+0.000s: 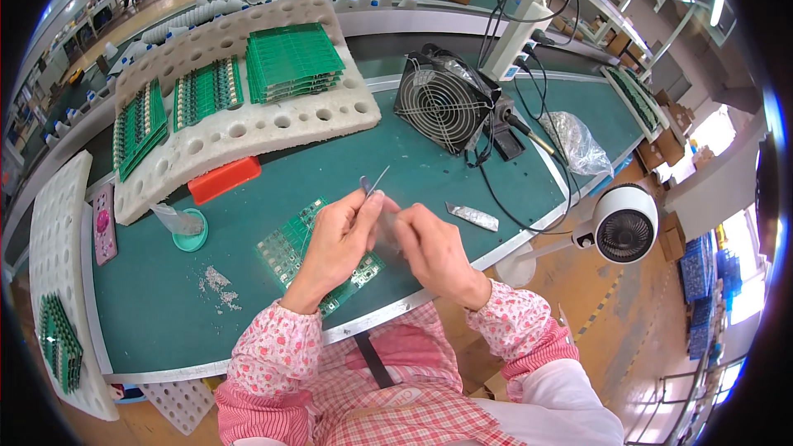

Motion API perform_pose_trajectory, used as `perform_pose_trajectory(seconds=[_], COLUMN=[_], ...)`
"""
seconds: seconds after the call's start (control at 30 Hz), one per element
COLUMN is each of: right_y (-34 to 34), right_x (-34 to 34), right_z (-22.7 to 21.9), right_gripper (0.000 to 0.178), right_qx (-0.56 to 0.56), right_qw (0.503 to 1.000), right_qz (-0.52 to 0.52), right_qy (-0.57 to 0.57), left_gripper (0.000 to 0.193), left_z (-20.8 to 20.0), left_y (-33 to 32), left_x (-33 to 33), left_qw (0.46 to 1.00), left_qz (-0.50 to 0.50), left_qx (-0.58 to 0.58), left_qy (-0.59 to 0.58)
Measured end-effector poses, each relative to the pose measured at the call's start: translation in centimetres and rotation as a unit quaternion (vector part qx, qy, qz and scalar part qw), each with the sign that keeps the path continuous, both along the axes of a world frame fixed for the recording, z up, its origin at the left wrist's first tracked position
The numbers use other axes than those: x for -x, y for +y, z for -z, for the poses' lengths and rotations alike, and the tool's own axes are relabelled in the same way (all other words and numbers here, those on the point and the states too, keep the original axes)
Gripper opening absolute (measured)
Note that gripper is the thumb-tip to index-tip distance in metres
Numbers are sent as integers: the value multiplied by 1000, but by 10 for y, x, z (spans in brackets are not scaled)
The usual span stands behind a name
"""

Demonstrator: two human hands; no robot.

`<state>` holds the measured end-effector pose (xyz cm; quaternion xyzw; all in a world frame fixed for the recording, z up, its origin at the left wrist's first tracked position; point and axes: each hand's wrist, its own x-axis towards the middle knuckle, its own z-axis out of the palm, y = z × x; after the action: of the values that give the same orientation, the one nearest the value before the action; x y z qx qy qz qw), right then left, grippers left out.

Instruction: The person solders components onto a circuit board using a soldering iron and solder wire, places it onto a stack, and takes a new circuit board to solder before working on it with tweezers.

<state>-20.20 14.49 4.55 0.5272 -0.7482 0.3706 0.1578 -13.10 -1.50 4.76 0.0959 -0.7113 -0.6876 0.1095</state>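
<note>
A thin pair of metal tweezers point(377, 181) sticks up from the fingers of my left hand point(333, 235), which is closed round it. Close beside it, my right hand point(442, 254) is also closed, its fingertips pinched and smeared by motion. Whatever those fingertips hold is too blurred to name. Under my hands a green circuit board panel point(285, 249) lies flat on the green bench mat, partly covered by my left hand and wrist. Small pale parts point(216, 281) are heaped loosely to its left, near a small round turquoise dish point(191, 231) with a clear bag in it.
A foam block point(322, 116) at the back carries stacked green boards point(293, 62). In front of it lies a red tray point(225, 179). A black fan point(443, 101), a soldering iron point(529, 128) and cables stand at back right. A white fan point(625, 223) is beyond the right edge.
</note>
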Motion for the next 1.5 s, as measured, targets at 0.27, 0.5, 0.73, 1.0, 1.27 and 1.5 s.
perform_pose_trajectory(seconds=[0.27, 0.5, 0.73, 1.0, 1.27, 1.5], right_y=[6, 1, -2, 6, 7, 8], right_x=[-11, -12, -9, -2, -6, -10], right_z=[-11, -14, -12, -12, -2, 7], right_gripper=[21, 17, 20, 21, 23, 26], right_qx=[8, 45, 70, 132, 140, 177], right_qw=[888, 932, 922, 790, 843, 808], right_qz=[-15, 21, 32, -43, 26, -7], right_qy=[-459, -358, -378, -598, -519, -562], left_gripper=[35, 33, 31, 31, 15, 15], left_z=[-2, -2, -9, -10, -12, -14], left_y=[-7, -7, -1, -6, 14, 10], left_x=[-2, -1, -3, -7, -5, -9], left_qw=[996, 998, 998, 991, 976, 976], left_qz=[55, 37, 29, 84, -35, -5], left_qx=[-56, -34, 20, -47, 172, 191], left_qy=[41, 34, 52, 91, 126, 103])
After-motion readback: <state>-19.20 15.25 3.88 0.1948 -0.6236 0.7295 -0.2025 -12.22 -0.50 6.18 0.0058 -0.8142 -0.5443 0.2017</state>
